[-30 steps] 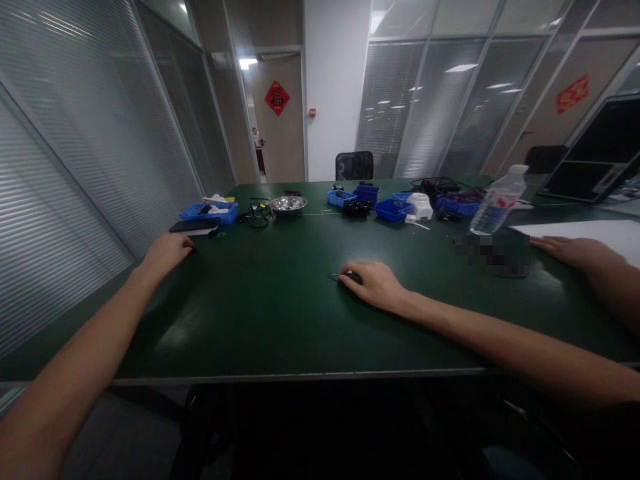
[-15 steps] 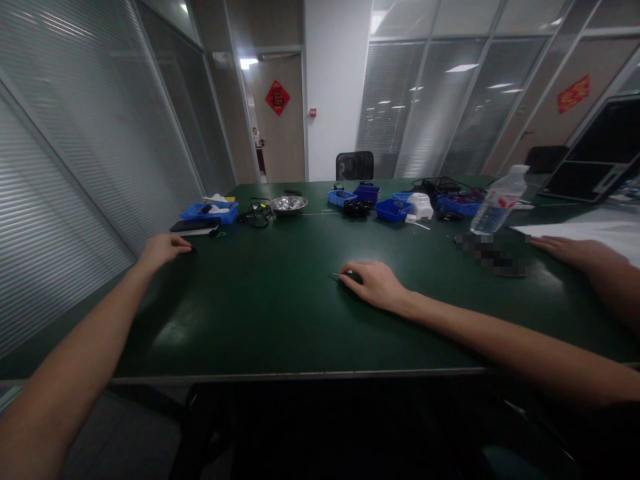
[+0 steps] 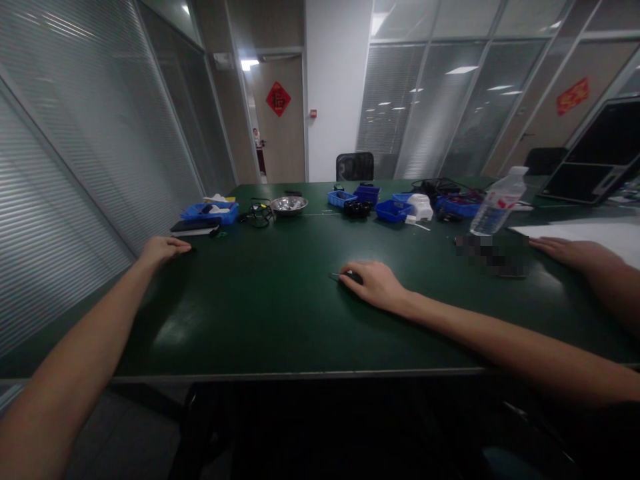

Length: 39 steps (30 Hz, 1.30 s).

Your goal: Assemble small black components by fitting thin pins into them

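My left hand (image 3: 164, 249) rests on the green table (image 3: 250, 307) at the left, its fingers pinched together. A small dark bit shows at the fingertips, too small to name. Nearer the middle, my right hand (image 3: 373, 283) lies on the tabletop, closed around a slim tool with a thin metal tip (image 3: 334, 275). The tip points left, and most of the tool's dark body is hidden by my fingers. Beyond my left hand are a dark flat case or notebook (image 3: 195, 227) and a blue tray (image 3: 210, 212) with white and dark items.
A metal bowl (image 3: 289, 205), black cables (image 3: 259, 215) and several blue bins (image 3: 393, 210) line the far side. A water bottle (image 3: 500, 202) stands at the right beside a pixelated dark object (image 3: 493, 257). Another person's hand (image 3: 575, 253) lies by white paper (image 3: 590, 231).
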Each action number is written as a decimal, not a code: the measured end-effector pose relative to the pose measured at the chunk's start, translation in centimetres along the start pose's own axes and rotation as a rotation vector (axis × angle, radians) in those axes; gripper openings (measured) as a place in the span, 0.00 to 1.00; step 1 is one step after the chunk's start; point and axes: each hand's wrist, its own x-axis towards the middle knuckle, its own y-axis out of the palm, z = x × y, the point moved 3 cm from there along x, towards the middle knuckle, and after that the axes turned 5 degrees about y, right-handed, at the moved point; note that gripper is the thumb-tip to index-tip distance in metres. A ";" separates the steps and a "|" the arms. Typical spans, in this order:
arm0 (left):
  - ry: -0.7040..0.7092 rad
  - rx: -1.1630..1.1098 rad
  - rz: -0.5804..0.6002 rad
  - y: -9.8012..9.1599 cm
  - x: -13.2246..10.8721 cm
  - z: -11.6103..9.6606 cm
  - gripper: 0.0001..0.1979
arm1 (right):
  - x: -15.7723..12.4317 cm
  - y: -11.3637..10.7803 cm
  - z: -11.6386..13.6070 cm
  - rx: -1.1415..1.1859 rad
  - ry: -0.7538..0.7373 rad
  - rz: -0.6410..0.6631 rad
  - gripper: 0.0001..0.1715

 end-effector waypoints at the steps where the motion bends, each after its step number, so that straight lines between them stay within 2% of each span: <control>1: -0.026 0.002 -0.006 0.0 -0.1 0.0 0.27 | 0.0 0.0 0.0 -0.003 -0.001 0.001 0.19; 3: -0.093 0.012 -0.025 -0.2 -0.2 -0.1 0.24 | 0.0 0.1 -0.1 -0.009 -0.001 0.001 0.19; 5: -0.101 0.039 -0.039 -0.2 -0.4 -0.6 0.22 | 0.1 0.1 -0.1 -0.012 0.000 -0.002 0.19; 10: 0.040 0.162 -0.074 0.1 -0.9 -2.8 0.16 | 0.1 0.1 -0.1 -0.013 0.006 0.009 0.19; 16: 0.147 0.311 -0.077 1.1 -1.5 -4.9 0.16 | 0.0 -0.1 0.0 0.003 0.009 0.019 0.19; 25: 0.200 0.401 -0.072 1.2 -2.3 -5.8 0.18 | -0.1 0.0 -0.1 0.013 -0.003 0.006 0.20; 39: 0.172 0.457 -0.070 1.1 -2.7 -6.8 0.19 | 0.0 0.1 -0.2 0.006 -0.012 -0.002 0.19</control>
